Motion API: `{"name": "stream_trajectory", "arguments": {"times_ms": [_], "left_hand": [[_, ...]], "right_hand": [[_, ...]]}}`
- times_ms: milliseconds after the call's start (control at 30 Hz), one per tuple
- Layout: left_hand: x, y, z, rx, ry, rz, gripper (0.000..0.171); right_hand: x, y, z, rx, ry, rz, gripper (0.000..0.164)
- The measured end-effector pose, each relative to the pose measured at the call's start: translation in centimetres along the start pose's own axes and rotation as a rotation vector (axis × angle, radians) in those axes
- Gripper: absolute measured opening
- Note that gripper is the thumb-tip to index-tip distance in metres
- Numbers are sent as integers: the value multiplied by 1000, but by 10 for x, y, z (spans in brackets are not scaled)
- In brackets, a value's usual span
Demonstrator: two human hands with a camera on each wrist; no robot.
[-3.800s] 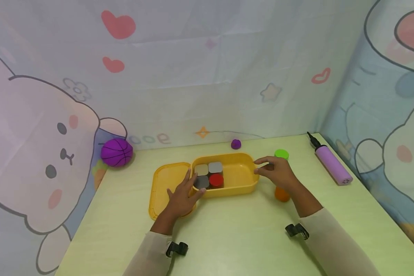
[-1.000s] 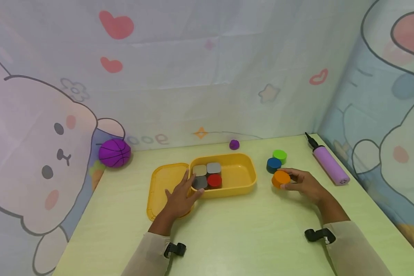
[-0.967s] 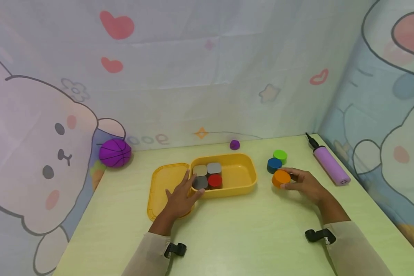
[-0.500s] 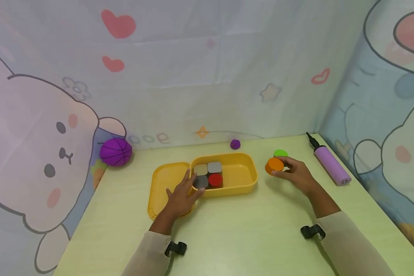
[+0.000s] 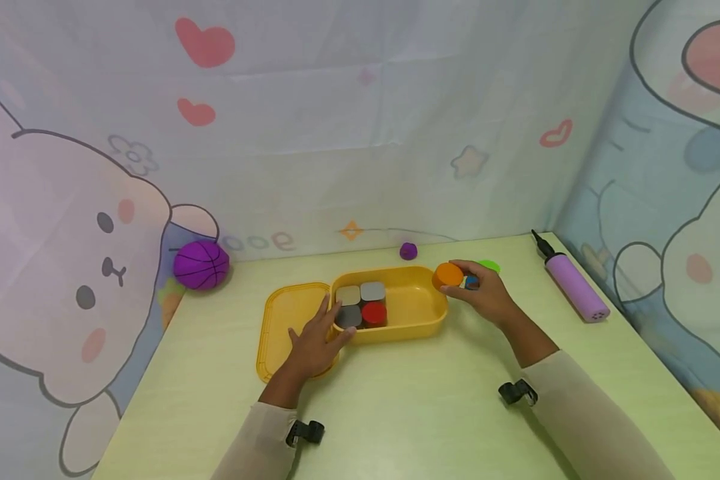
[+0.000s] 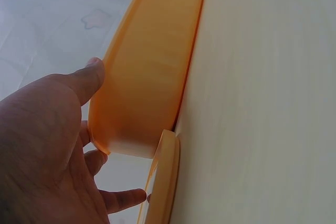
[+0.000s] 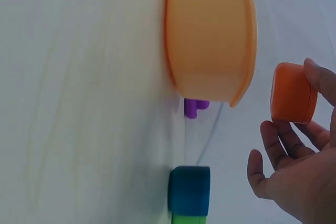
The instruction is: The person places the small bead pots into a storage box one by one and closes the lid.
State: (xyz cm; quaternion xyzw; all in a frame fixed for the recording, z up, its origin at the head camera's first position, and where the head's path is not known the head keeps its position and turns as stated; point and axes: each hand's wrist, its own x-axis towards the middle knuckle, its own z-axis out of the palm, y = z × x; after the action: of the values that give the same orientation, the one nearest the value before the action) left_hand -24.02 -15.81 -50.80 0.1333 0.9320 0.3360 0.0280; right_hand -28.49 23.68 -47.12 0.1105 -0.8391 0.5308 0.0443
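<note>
In the head view my right hand (image 5: 486,292) pinches a small orange round tub (image 5: 448,275) between thumb and fingers. It is held above the right end of a yellow box (image 5: 417,330); the right wrist view shows the tub (image 7: 292,93) clear of the box. Inside the box's left half sit beige (image 5: 348,295), light grey (image 5: 373,291), dark grey (image 5: 349,317) and red (image 5: 375,314) tubs. My left hand (image 5: 314,347) lies with spread fingers at the box's left end. Its thumb touches the near rim, and the little finger is close to the yellow lid (image 5: 276,333).
A blue tub (image 7: 190,195) and a green tub (image 5: 489,266) stand right of the box, partly hidden by my right hand. Farther right lies a purple hand pump (image 5: 579,290). A small purple object (image 5: 408,251) is behind the box, and a purple ball (image 5: 201,265) sits back left.
My right hand took hold of the orange tub on the table at the right, lifted it and carried it left over the box's right end. The left hand has stayed in place.
</note>
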Motion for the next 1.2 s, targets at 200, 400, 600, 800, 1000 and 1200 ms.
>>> {"name": "stream_trajectory", "arguments": {"times_ms": [200,400,600,800,1000,1200], "left_hand": [[0,1,0,0,-6,-12,80],[0,-1,2,-6,-5,-3,82],[0,-3,1,-6,-2,8,82],[2,-2,0,1,-9,2,81],[1,-2,0,3,-11,-3,81],[1,-1,1,-2,-7,4,80]], "right_hand": [[9,-12,15,-5,-7,-32,61],[14,-25,31,6,19,5,65],[18,-35,45,17,6,54,70],[22,-41,60,70,-3,95,65],[28,-41,74,85,-1,154,58],[36,-35,85,50,-32,174,55]]}}
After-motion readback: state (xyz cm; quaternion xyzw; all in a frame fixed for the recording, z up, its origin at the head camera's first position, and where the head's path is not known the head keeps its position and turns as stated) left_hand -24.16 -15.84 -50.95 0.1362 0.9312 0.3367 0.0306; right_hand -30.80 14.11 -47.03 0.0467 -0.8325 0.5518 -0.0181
